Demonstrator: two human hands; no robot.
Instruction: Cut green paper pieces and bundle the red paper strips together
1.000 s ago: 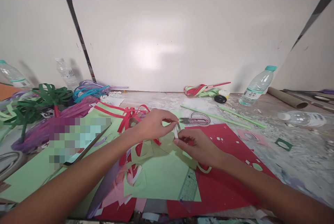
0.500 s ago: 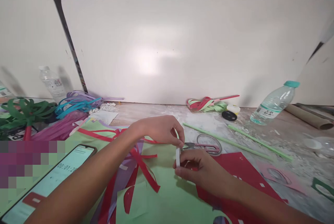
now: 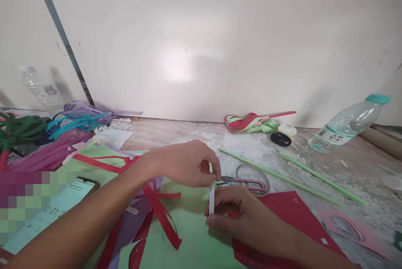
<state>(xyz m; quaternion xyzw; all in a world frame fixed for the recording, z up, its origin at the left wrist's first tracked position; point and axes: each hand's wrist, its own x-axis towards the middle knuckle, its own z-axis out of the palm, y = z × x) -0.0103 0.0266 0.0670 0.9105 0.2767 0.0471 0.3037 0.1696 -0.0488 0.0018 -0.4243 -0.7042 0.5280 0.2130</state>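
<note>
A narrow white strip [image 3: 211, 200], looking like tape on a small roll seen edge-on, stands upright between my two hands. My right hand [image 3: 246, 214] is curled around its lower part, thumb in front. At its top end, my left hand [image 3: 191, 164] pinches with thumb and forefinger. Below them lies a light green paper sheet [image 3: 185, 214]. Red paper strips [image 3: 163, 214] are spread left of the hands, over purple paper [image 3: 135, 223]. Just beyond my right hand rest pink-handled scissors [image 3: 251, 184], and a red paper sheet [image 3: 279, 214] lies partly under the right forearm.
A phone [image 3: 63, 202] showing a timer lies at left, partly behind my left forearm. Two green sticks [image 3: 320, 179] lie at right, near a tilted bottle [image 3: 345, 124]. Paper-strip bundles [image 3: 251, 122] and a black lid [image 3: 281, 139] sit by the white board [image 3: 220, 22].
The view has tipped down and closer. My left fingertips have risen slightly from my right hand, and more of the white strip shows between them.
</note>
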